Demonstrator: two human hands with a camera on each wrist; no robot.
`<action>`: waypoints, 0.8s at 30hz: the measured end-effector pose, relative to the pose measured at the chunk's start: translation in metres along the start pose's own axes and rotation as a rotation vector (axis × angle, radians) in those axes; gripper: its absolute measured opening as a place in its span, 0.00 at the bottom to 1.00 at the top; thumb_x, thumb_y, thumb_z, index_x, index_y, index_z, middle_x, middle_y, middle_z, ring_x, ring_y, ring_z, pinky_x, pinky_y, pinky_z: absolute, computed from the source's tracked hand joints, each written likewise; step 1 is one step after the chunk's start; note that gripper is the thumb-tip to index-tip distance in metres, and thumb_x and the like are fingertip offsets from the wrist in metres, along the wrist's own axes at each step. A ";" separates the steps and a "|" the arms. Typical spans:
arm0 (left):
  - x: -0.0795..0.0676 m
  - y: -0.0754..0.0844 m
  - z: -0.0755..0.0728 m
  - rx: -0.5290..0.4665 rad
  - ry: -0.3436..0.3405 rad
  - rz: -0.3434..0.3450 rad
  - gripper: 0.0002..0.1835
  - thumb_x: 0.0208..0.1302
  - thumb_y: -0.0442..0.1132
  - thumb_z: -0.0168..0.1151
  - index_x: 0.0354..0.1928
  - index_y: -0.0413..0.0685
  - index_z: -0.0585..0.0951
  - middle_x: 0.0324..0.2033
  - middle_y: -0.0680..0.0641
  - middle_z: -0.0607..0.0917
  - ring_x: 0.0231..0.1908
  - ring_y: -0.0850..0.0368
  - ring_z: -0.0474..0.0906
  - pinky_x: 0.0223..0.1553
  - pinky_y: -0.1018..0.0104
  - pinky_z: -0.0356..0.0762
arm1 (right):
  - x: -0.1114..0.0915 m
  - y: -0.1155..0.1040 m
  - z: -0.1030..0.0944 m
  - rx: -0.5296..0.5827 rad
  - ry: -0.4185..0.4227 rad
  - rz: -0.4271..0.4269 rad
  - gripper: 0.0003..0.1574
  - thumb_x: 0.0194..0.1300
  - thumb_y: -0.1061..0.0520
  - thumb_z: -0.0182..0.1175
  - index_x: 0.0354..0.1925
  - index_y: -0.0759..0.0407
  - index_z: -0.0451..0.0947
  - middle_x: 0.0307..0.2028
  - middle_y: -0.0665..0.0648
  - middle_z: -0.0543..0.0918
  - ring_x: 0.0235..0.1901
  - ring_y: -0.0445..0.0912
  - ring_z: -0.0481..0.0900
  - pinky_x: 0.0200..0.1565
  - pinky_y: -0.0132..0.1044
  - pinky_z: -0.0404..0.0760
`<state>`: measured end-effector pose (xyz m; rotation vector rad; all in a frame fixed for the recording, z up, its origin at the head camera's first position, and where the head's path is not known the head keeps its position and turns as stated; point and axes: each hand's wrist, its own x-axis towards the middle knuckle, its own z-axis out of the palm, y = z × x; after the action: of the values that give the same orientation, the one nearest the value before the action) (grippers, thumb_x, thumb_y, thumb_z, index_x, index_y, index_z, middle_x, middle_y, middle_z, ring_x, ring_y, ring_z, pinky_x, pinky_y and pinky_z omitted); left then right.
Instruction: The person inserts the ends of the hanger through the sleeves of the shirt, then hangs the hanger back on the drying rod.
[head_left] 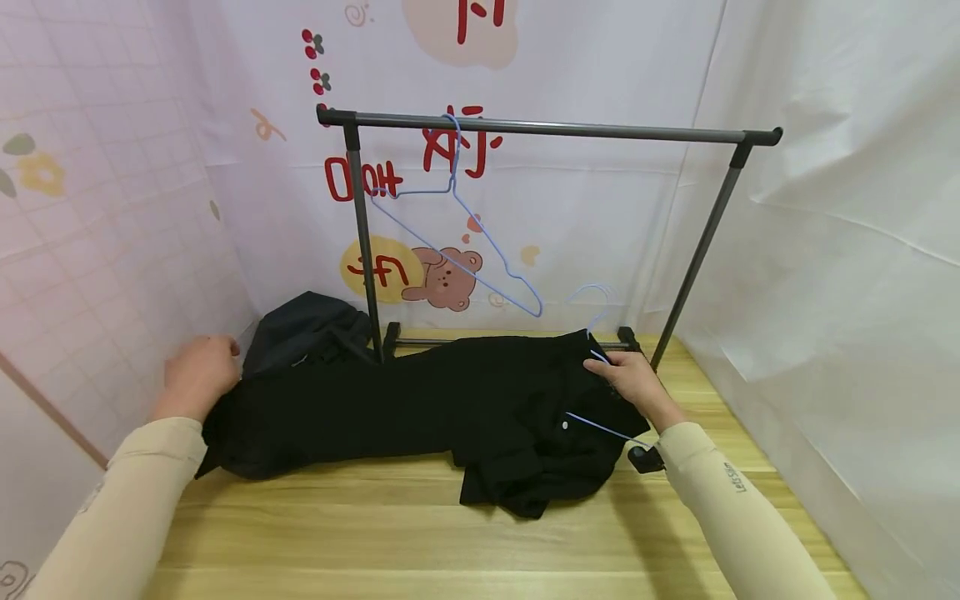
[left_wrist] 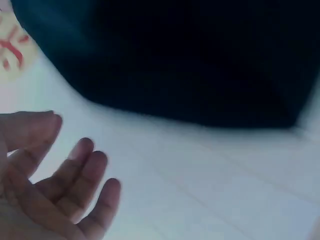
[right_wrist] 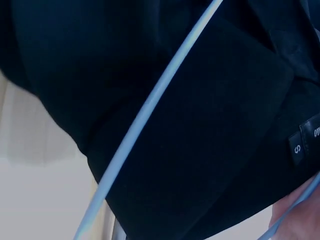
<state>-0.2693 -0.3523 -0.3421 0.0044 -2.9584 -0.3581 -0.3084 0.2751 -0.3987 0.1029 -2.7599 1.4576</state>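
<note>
A black collared shirt (head_left: 360,408) lies stretched across the wooden table, its collar at the right, with a white button and a small size label showing. My right hand (head_left: 637,385) grips the collar end, thumb on top. A thin light-blue hanger (right_wrist: 143,116) crosses that end; one wire runs over the right hand (right_wrist: 300,220) in the right wrist view, and its hook stands up behind the collar. Beside the shirt's left end is my left hand (head_left: 198,379). In the left wrist view its loosely bent fingers (left_wrist: 92,185) are apart from the dark cloth (left_wrist: 190,75).
A grey metal clothes rack (head_left: 555,128) stands behind the shirt. Another blue hanger (head_left: 423,192) hangs from its bar. A dark grey heap of cloth (head_left: 307,333) lies at the back left. A black rack foot (head_left: 645,458) is under my right wrist. Bare wood (head_left: 337,533) spans the table front.
</note>
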 end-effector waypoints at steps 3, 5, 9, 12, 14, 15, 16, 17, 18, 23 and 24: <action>0.008 0.029 0.020 0.004 0.017 0.062 0.17 0.68 0.34 0.53 0.52 0.29 0.78 0.47 0.24 0.76 0.44 0.26 0.72 0.40 0.33 0.71 | 0.002 -0.003 0.008 -0.034 -0.005 -0.012 0.29 0.65 0.37 0.64 0.24 0.59 0.73 0.16 0.47 0.60 0.19 0.46 0.62 0.25 0.38 0.65; 0.013 0.052 0.032 -0.012 0.021 0.099 0.17 0.71 0.36 0.54 0.55 0.31 0.77 0.49 0.26 0.76 0.47 0.27 0.72 0.44 0.33 0.70 | 0.004 -0.003 0.012 -0.037 -0.012 -0.023 0.29 0.65 0.36 0.64 0.25 0.59 0.74 0.16 0.47 0.59 0.18 0.46 0.61 0.25 0.38 0.64; 0.020 0.097 0.054 -0.057 0.050 0.187 0.17 0.72 0.39 0.57 0.56 0.34 0.78 0.52 0.30 0.77 0.52 0.30 0.72 0.51 0.34 0.68 | 0.007 -0.004 0.018 -0.032 -0.015 -0.035 0.28 0.64 0.37 0.65 0.26 0.59 0.77 0.16 0.48 0.58 0.19 0.47 0.60 0.25 0.39 0.63; 0.026 0.131 0.068 -0.110 0.066 0.248 0.19 0.73 0.41 0.58 0.58 0.36 0.78 0.53 0.32 0.78 0.54 0.33 0.73 0.55 0.36 0.67 | 0.007 -0.005 0.019 -0.037 -0.014 -0.042 0.27 0.65 0.37 0.65 0.26 0.60 0.78 0.17 0.49 0.60 0.21 0.48 0.62 0.27 0.39 0.63; 0.029 0.154 0.076 -0.152 0.056 0.291 0.21 0.73 0.43 0.58 0.60 0.37 0.77 0.55 0.33 0.78 0.56 0.35 0.73 0.58 0.38 0.66 | 0.007 -0.007 0.021 -0.042 -0.013 -0.052 0.27 0.65 0.38 0.65 0.26 0.60 0.78 0.18 0.49 0.60 0.22 0.49 0.63 0.28 0.39 0.63; 0.030 0.166 0.080 -0.168 0.046 0.311 0.22 0.73 0.44 0.58 0.62 0.38 0.77 0.57 0.34 0.77 0.58 0.36 0.72 0.60 0.38 0.65 | 0.007 -0.008 0.022 -0.050 -0.017 -0.056 0.27 0.65 0.38 0.65 0.27 0.59 0.79 0.18 0.49 0.62 0.23 0.49 0.64 0.29 0.39 0.64; 0.031 0.178 0.083 -0.184 0.032 0.332 0.23 0.73 0.45 0.58 0.64 0.39 0.75 0.59 0.35 0.77 0.60 0.37 0.71 0.62 0.39 0.64 | 0.007 -0.009 0.023 -0.062 -0.019 -0.061 0.26 0.65 0.38 0.64 0.28 0.59 0.79 0.19 0.49 0.64 0.24 0.49 0.65 0.29 0.40 0.65; 0.032 0.189 0.087 -0.201 0.017 0.353 0.24 0.74 0.47 0.57 0.65 0.40 0.74 0.61 0.36 0.76 0.62 0.38 0.69 0.64 0.40 0.62 | 0.007 -0.010 0.024 -0.068 -0.020 -0.063 0.26 0.65 0.37 0.64 0.28 0.58 0.80 0.20 0.50 0.65 0.25 0.49 0.66 0.30 0.40 0.65; 0.033 0.201 0.090 -0.215 -0.001 0.375 0.26 0.74 0.48 0.56 0.67 0.41 0.73 0.63 0.37 0.75 0.64 0.39 0.68 0.66 0.41 0.60 | 0.006 -0.011 0.024 -0.083 -0.021 -0.066 0.26 0.65 0.37 0.64 0.29 0.57 0.80 0.20 0.49 0.66 0.26 0.49 0.66 0.31 0.40 0.65; 0.033 0.256 0.107 -0.273 -0.052 0.445 0.29 0.75 0.52 0.53 0.71 0.43 0.69 0.67 0.41 0.72 0.69 0.43 0.64 0.69 0.47 0.56 | 0.008 -0.016 0.033 -0.089 -0.039 -0.081 0.23 0.66 0.40 0.64 0.27 0.58 0.79 0.19 0.49 0.64 0.24 0.48 0.64 0.29 0.39 0.63; 0.033 0.265 0.110 -0.288 -0.055 0.454 0.30 0.75 0.52 0.53 0.71 0.44 0.68 0.67 0.42 0.71 0.69 0.43 0.63 0.69 0.48 0.56 | 0.009 -0.017 0.036 -0.084 -0.043 -0.089 0.22 0.66 0.42 0.65 0.28 0.58 0.80 0.19 0.49 0.64 0.23 0.47 0.65 0.28 0.38 0.63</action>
<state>-0.3152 -0.0700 -0.3797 -0.7039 -2.8127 -0.7133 -0.3158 0.2356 -0.4046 0.2555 -2.8056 1.3322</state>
